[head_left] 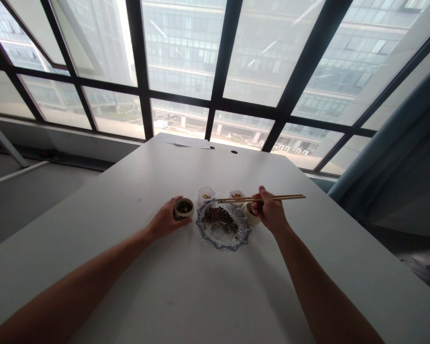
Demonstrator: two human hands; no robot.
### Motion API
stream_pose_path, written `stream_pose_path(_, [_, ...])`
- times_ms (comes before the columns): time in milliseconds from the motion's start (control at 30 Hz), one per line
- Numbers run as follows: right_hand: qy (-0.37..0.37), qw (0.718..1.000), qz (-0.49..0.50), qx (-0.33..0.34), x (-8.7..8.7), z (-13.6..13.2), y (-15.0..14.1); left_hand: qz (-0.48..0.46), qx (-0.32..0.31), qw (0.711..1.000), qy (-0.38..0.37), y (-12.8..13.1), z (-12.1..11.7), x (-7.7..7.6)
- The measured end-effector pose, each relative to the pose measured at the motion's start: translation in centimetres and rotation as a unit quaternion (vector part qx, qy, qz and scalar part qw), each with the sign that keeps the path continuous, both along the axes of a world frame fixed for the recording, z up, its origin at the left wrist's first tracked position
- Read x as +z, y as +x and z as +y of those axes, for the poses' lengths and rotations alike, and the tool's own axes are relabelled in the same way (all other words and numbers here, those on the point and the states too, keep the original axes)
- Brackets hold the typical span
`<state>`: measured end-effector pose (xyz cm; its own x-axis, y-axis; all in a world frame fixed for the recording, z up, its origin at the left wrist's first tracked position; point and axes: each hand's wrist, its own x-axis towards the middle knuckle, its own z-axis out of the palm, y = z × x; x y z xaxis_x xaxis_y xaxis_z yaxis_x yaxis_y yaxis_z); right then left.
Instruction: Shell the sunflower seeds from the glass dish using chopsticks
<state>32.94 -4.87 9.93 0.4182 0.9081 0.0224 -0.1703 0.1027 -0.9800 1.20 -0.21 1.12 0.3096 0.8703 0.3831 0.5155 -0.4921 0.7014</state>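
Wht tbl [215,282], L cup [188,215] mark [183,218] illeg.

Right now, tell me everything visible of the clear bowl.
The clear bowl looks like glass, with ridged sides and a jagged, wavy rim. It stands upright on the white table, between the left hand and the right hand. Small dark brown pieces lie heaped mostly toward its far side, leaving part of the base bare. The chopsticks reach over its far rim; whether they touch it is unclear.
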Motion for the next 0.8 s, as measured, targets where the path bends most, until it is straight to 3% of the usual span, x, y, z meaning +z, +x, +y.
stream_pose_path(200, [0.134,0.982,-0.135,0.015,0.0,-1.1,-5.1,-0.005,-0.005,1.000,0.005,0.0,0.0,-0.2])
stream_pose_path(367, [0.132,0.957,-0.211,0.149,-0.5,-0.2,-8.3,-0.003,-0.010,1.000,0.004,0.0,0.1,-0.2])
stream_pose_path(433, [0.129,0.957,-0.220,0.141,-0.1,0.0,-7.5,-0.002,-0.009,1.000,0.000,0.0,0.1,-0.2])
stream_pose_path(567, [0.118,0.967,-0.219,0.044,1.0,-0.7,-3.8,0.006,-0.005,1.000,-0.011,0.1,0.0,0.0])
stream_pose_path(667, [0.091,0.949,-0.293,0.068,1.0,-1.3,-1.5,0.010,-0.002,1.000,-0.015,0.1,0.0,0.0])
stream_pose_path(800, [0.065,0.926,-0.347,0.134,-0.1,-1.2,-0.8,0.013,-0.001,1.000,-0.015,0.0,0.0,0.1])
